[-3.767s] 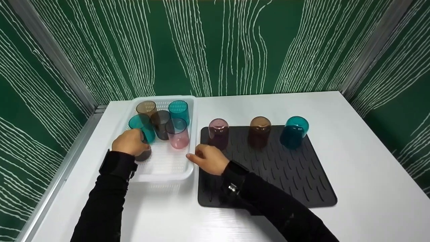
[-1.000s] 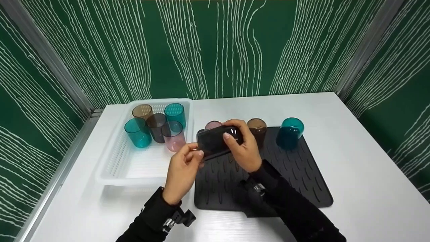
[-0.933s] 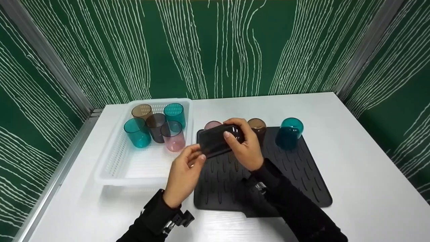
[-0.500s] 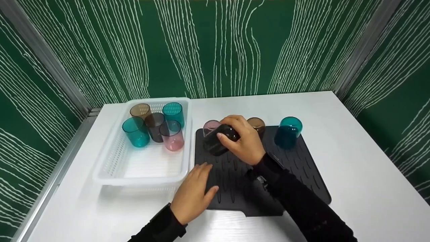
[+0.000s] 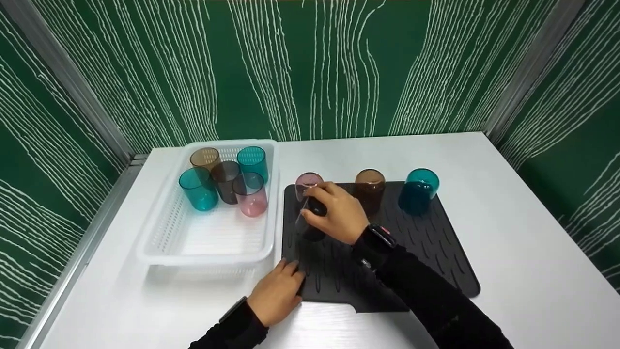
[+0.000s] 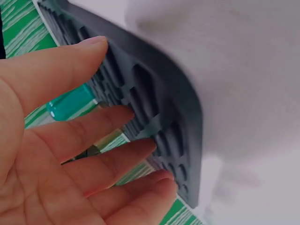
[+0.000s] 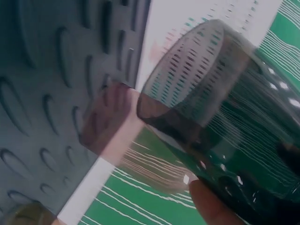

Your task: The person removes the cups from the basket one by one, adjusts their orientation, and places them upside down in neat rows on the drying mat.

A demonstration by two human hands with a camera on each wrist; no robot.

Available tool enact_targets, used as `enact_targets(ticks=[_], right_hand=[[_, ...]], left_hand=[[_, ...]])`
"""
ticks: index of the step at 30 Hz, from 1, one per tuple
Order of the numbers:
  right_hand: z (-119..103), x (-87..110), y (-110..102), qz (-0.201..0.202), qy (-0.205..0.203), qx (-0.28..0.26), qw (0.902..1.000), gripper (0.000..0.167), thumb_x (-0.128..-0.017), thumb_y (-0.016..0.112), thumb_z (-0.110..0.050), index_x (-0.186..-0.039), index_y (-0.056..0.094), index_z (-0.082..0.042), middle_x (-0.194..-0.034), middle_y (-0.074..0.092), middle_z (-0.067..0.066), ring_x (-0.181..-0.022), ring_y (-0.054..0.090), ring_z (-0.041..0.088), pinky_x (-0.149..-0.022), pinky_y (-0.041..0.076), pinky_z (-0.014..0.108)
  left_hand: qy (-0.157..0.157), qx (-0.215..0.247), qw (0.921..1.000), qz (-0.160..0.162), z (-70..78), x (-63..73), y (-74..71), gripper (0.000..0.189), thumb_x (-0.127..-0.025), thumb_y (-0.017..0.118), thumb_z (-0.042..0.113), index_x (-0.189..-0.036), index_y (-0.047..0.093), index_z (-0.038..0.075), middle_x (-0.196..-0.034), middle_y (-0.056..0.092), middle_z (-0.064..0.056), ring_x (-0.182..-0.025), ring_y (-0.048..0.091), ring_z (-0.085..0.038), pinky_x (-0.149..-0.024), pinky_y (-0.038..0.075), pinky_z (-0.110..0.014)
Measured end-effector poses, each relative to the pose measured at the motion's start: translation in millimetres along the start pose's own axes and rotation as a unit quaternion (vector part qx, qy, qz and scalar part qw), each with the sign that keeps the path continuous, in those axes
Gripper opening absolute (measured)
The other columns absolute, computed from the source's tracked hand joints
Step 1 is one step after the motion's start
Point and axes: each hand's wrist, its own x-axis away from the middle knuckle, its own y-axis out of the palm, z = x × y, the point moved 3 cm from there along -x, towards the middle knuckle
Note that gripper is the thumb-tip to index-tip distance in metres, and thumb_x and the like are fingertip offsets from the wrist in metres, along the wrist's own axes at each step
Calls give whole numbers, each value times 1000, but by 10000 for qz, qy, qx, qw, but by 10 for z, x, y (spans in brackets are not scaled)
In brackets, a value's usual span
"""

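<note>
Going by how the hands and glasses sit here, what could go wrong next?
1. The dark glass is close in front of the pink glass and might knock it.
2. The right hand grips it near its base end, so it could slip or tip.
3. The left hand is at the mat's near corner; a nudge might shift it.

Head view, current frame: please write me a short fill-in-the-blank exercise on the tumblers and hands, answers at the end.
1. The white basket contains ____ tumblers.
2. On the black mat, the brown tumbler stands ____ the pink tumbler and the teal tumbler.
3. The right hand grips the gray tumbler, while the left hand holds ____.

Missing words: five; between; nothing.
</note>
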Motion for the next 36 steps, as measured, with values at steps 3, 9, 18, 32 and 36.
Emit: enact_targets(ticks=[3, 9, 18, 32, 36], right_hand=[[6, 4, 98, -153, 28, 269, 9995, 36, -95, 82, -31, -125, 75, -10, -120, 73, 19, -103, 74, 40, -84, 63, 58], [29, 28, 253, -527, 201, 491, 9972, 37, -96, 81, -32, -125, 76, -10, -120, 73, 21, -104, 73, 40, -84, 64, 59], [1, 54, 366, -838, 279, 659, 9939, 39, -96, 80, -34, -127, 75, -11, -121, 71, 21, -104, 71, 40, -82, 64, 61], [-58, 130, 449, -770, 244, 828, 9933, 39, -97, 79, -33, -130, 71, -13, -119, 67, 18, -99, 65, 38, -75, 63, 57], [-52, 136, 449, -811, 318, 634, 9942, 39, -98, 80, -31, -130, 71, -12, -122, 67, 19, -102, 65, 39, -83, 62, 58]], left_hand=[[-71, 132, 9999, -17, -68, -16, 189, 46, -88, 88, 11, -131, 73, -1, -140, 69, -26, -129, 66, -49, -106, 59, -52], [-247, 101, 9996, -28, 65, 11, 21, 42, -90, 86, 8, -130, 74, 0, -140, 69, -26, -128, 68, -47, -100, 63, -52], [-356, 23, 9994, -41, 194, 46, -209, 36, -90, 85, 6, -124, 76, -1, -137, 72, -26, -125, 70, -46, -101, 63, -50], [-328, -126, 9994, 1, 206, 52, -163, 33, -91, 80, 3, -124, 74, -2, -135, 72, -25, -125, 70, -45, -105, 61, -48], [-283, -152, 9995, 58, 217, 58, -178, 31, -92, 79, 2, -122, 75, -2, -133, 73, -25, -124, 71, -45, -105, 61, -47]])
